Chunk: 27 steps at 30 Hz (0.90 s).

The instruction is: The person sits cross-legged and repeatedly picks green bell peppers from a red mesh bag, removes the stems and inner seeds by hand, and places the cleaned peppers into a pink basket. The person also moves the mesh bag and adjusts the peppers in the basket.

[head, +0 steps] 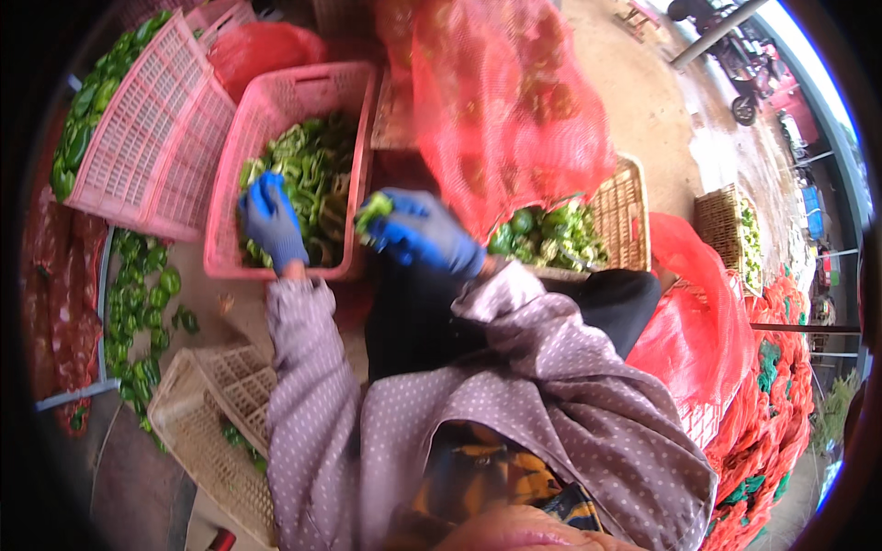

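Observation:
My left hand [273, 219], in a grey and blue glove, is over a pink plastic crate [215, 234] with its fingers near the cut green pepper pieces [303, 162] inside. Whether those fingers hold a piece is hidden. My right hand [431, 231], gloved alike, grips a piece of green pepper [374, 213] just right of that crate, above my dark trousers. Beside my right forearm, a tan plastic crate [628, 213] holds whole green peppers [521, 221] and pale green pepper scraps [575, 231]. A red mesh sack [510, 103] hangs over its far side.
Another pink crate [155, 138] with green peppers stands tilted at the left. Loose peppers [141, 310] lie on the floor below it, near empty-looking tan crates [213, 427]. Red netting [758, 413] is heaped at the right. A motorcycle [737, 69] stands far off.

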{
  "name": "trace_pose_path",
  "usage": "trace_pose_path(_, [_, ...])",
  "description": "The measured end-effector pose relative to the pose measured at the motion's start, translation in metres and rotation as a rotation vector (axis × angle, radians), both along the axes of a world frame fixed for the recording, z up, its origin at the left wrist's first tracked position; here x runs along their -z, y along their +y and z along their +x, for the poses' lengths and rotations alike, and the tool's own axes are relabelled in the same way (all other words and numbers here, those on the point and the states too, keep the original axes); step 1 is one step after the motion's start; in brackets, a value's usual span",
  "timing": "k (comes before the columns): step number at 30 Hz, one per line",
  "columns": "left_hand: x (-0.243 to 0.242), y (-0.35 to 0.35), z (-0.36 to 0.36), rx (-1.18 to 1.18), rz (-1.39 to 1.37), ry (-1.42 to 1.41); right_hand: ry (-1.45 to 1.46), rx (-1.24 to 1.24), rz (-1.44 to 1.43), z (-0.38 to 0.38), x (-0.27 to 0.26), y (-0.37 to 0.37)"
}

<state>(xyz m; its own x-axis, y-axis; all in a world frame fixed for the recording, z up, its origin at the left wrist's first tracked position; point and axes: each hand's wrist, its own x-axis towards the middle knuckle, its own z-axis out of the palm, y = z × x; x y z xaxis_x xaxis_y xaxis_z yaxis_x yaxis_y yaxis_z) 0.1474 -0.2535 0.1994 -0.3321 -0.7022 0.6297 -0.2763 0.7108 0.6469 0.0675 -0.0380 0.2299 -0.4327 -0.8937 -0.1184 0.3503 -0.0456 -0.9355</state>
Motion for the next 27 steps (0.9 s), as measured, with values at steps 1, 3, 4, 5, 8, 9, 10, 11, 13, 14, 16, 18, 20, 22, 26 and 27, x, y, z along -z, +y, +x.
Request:
trace_pose_path(1, [-0.005,-0.007,-0.002,-0.149,-0.188,-0.231,-0.035,-0.022,-0.080,-0.005,-0.001,0.004])
trace_pose_path(3, [-0.009,-0.004,-0.001,-0.257,-0.535,-0.230,-0.125,0.008,-0.025,-0.012,0.004,0.008])
trace_pose_path(4, [-0.007,0.008,-0.004,0.064,-0.249,-0.025,-0.134,0.016,-0.071,-0.014,0.008,0.010])
trace_pose_path(5, [-0.005,0.025,-0.007,0.393,0.068,0.166,-0.158,0.059,-0.042,-0.014,0.013,0.012])
trace_pose_path(8, [0.001,0.087,0.003,0.762,0.726,0.143,-0.179,0.141,-0.140,-0.010,0.025,0.016])
trace_pose_path(9, [0.001,0.102,0.004,0.813,0.734,0.120,-0.158,0.150,-0.144,-0.009,0.027,0.018])
trace_pose_path(10, [0.000,0.113,0.002,0.810,0.628,0.125,-0.141,0.147,-0.140,-0.008,0.027,0.022])
trace_pose_path(11, [-0.001,0.122,0.000,0.810,0.525,0.127,-0.126,0.170,-0.130,-0.007,0.026,0.026])
trace_pose_path(13, [-0.003,0.130,0.000,0.841,0.794,0.101,-0.080,0.196,0.004,-0.006,0.023,0.034])
trace_pose_path(14, [-0.003,0.133,-0.002,0.877,0.821,0.073,0.003,0.233,0.013,-0.006,0.022,0.037])
trace_pose_path(16, [-0.002,0.136,-0.007,0.921,0.861,0.037,0.179,0.281,0.052,-0.009,0.020,0.049])
trace_pose_path(18, [0.002,0.145,-0.013,0.956,0.889,-0.013,0.356,0.305,0.113,-0.013,0.019,0.070])
trace_pose_path(20, [0.008,0.160,-0.020,1.017,1.015,-0.059,0.788,0.201,0.459,-0.028,0.020,0.107])
trace_pose_path(22, [0.013,0.171,-0.028,1.138,1.161,-0.228,1.031,0.195,0.595,-0.044,0.020,0.154])
trace_pose_path(26, [0.026,0.182,-0.053,1.133,1.320,-0.231,1.233,-0.116,1.422,-0.099,0.024,0.237])
trace_pose_path(27, [0.030,0.183,-0.059,1.110,1.372,-0.226,1.200,-0.200,1.605,-0.114,0.028,0.249])
